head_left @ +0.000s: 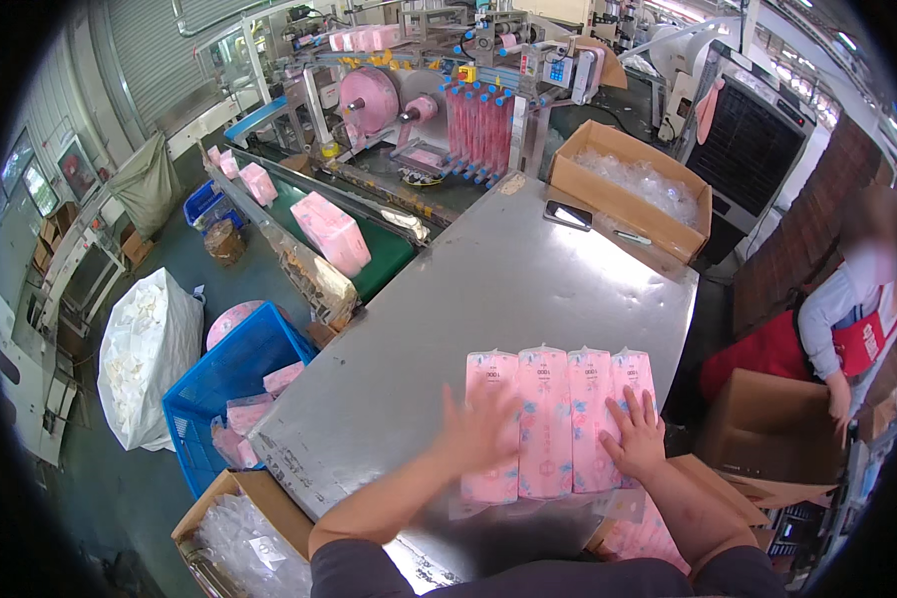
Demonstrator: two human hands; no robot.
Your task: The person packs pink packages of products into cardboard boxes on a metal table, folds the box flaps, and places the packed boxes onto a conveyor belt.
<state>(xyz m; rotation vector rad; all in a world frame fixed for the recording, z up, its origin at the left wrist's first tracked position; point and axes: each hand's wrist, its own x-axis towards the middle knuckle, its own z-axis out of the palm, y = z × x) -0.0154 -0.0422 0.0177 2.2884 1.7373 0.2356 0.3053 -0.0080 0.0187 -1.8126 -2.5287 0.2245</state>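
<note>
Packs: we see four pink packs [558, 419] side by side at the near edge of the steel table [488, 289].
Left hand [480, 431]: blurred, flat on the leftmost pack, gripping nothing.
Right hand [636, 437]: fingers spread, pressing the rightmost pack, nothing clasped.
Risk: we judge an uneven push could skew the row over the edge.
</note>
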